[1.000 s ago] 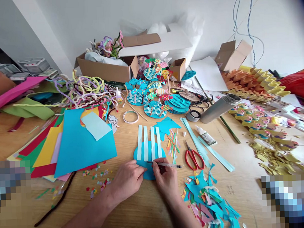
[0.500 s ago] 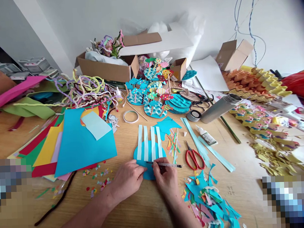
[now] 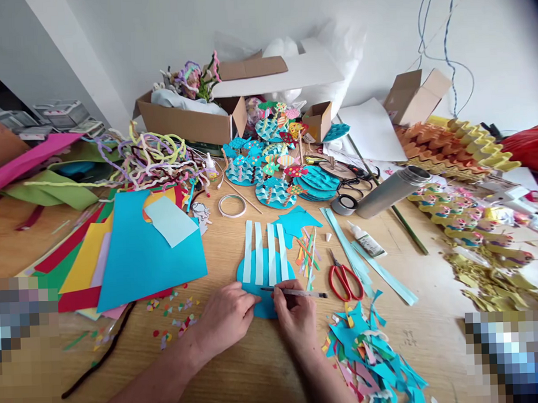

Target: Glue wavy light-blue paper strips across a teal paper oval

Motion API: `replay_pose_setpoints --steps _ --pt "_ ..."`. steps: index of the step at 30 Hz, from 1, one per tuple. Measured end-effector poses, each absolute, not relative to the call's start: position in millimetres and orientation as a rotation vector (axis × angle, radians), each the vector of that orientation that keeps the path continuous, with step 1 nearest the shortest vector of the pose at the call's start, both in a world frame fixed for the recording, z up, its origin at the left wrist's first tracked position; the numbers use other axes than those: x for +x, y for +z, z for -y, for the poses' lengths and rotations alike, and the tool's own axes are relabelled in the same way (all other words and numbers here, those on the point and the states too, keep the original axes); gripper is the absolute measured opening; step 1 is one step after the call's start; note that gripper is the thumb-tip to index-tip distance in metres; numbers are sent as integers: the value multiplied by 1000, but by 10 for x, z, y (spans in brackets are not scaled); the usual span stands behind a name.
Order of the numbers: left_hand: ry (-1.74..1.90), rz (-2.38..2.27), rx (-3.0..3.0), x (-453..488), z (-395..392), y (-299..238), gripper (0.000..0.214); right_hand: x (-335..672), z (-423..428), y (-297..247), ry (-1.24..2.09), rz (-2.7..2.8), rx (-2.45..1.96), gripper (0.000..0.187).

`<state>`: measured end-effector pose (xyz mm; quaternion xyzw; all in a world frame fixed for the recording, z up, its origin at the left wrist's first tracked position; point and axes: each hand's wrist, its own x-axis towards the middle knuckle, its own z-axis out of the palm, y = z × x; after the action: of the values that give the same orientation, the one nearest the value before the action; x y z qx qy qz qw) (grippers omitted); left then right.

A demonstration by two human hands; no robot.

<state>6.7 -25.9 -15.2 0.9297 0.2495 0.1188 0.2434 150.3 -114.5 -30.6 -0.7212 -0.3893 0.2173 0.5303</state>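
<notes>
A blue paper circle (image 3: 264,307) lies flat on the table in front of me. Several pale-blue paper strips (image 3: 271,254) run side by side over its upper part and stick out past its far edge. My left hand (image 3: 231,311), fingers curled together, presses the circle's left side down. Between the thumb and fingers of my right hand (image 3: 297,312) is a slim pen (image 3: 314,294), lying nearly level with its tip over the circle just below the strips. Whether the tip touches the paper I cannot tell.
Red-handled scissors (image 3: 346,281), a glue bottle (image 3: 366,240) and loose pale strips (image 3: 386,274) lie to the right, above paper scraps (image 3: 371,351). Coloured sheets (image 3: 156,258) are stacked left. Behind stand finished paper pieces (image 3: 275,192), a tape roll (image 3: 232,206) and a metal flask (image 3: 390,191).
My right hand and the pen have shifted slightly to the right across the circle. The left hand, circle and strips stay in place.
</notes>
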Motion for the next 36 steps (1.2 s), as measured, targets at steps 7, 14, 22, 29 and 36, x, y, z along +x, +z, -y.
replay_pose_setpoints --steps 7,14,22,29,36 --pt "333 -679 2540 52 267 -190 27 1627 1191 -236 348 866 -1759 18" --pt "372 -655 2530 72 255 -154 22 1641 1187 -281 413 878 -1773 15" --pt "395 -583 2581 89 325 -176 25 1638 1185 -269 412 901 -1825 15" --pt "351 -596 2591 79 330 -187 25 1635 1178 -285 410 920 -1843 16" --pt "345 -599 2576 93 323 -181 26 1641 1173 -266 387 918 -1858 17"
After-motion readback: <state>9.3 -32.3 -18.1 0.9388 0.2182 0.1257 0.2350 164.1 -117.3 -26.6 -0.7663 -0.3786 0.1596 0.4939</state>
